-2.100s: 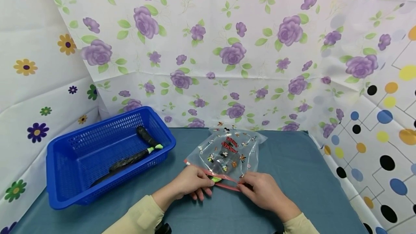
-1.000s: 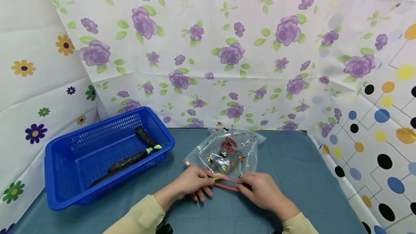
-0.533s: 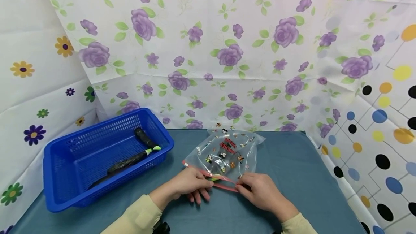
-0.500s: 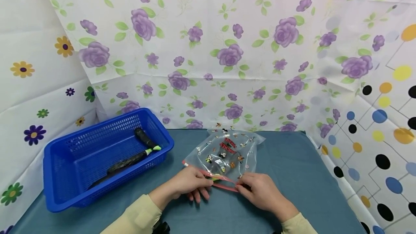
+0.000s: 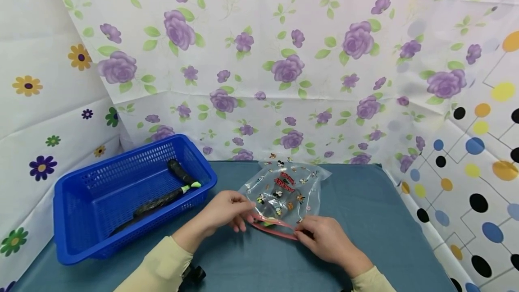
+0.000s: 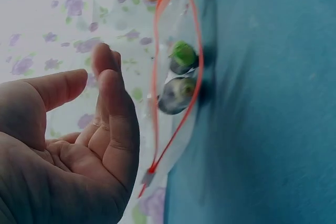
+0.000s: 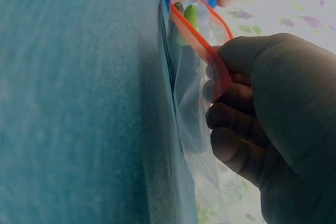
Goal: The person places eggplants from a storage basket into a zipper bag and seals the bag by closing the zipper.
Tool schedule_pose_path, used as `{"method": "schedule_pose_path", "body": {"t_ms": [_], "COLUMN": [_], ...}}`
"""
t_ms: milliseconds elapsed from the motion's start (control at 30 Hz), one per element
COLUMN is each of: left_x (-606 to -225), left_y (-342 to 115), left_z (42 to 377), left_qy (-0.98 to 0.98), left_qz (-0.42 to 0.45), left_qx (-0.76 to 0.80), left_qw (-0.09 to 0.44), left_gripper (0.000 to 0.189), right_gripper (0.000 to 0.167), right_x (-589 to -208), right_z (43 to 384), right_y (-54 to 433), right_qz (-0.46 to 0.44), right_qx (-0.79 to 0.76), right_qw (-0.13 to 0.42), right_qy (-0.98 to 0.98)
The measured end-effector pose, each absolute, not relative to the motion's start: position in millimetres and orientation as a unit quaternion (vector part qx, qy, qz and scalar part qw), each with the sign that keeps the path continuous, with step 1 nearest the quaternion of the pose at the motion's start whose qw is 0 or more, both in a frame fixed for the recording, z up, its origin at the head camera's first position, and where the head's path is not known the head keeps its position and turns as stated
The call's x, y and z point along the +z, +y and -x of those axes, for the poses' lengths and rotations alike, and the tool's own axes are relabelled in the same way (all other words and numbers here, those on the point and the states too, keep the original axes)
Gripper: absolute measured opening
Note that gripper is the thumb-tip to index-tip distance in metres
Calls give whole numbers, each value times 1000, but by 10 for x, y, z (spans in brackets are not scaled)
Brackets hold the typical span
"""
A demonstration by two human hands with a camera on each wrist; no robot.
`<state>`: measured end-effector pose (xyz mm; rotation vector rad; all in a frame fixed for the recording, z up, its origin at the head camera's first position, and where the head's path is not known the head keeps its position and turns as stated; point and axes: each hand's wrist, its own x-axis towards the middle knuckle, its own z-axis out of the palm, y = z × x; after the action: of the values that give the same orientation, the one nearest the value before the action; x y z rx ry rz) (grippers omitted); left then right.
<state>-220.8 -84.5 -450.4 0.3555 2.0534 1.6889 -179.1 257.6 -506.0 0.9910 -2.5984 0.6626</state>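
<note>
Seen from my remote station, the left hand point(image 5: 226, 211), thumb and fingers apart, has just released the bag point(image 5: 284, 197) at lower centre of the frame, leaving only the right hand point(image 5: 325, 239) pinching its unzipped mouth.

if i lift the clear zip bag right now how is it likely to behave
The bag will probably flop and fold, since its film looks thin and wrinkled. It may sag under weight, with two vegetables inside. They could slide out if tipped, as the red-edged mouth gapes.
</note>
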Motion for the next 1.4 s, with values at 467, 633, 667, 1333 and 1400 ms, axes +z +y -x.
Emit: {"method": "schedule_pose_path", "body": {"t_ms": [467, 633, 667, 1333, 1400], "left_x": [-4129, -4038, -4026, -3725, -3714], "left_y": [-1165, -1292, -1317, -1666, -1697], "left_z": [2319, 2361, 2370, 2580, 2609], "left_qy": [754, 764, 765, 787, 792], "left_qz": [-112, -99, -97, -61, -58], "left_qx": [632, 628, 627, 610, 604], "left_qw": [140, 114, 110, 71, 71], "left_gripper": [58, 61, 61, 76, 78], "right_gripper": [13, 13, 13, 12, 13], "right_x": [-5067, -5075, -5076, -5073, -5075], "right_z": [1788, 1787, 1788, 1793, 1791], "right_y": [2571, 2575, 2576, 2575, 2578], "right_qz": [-351, -350, -349, -356, -356], "right_qx": [225, 223, 223, 219, 221], "right_qw": [153, 151, 151, 159, 158], "right_qy": [-896, -897, -898, -894, -894]}}
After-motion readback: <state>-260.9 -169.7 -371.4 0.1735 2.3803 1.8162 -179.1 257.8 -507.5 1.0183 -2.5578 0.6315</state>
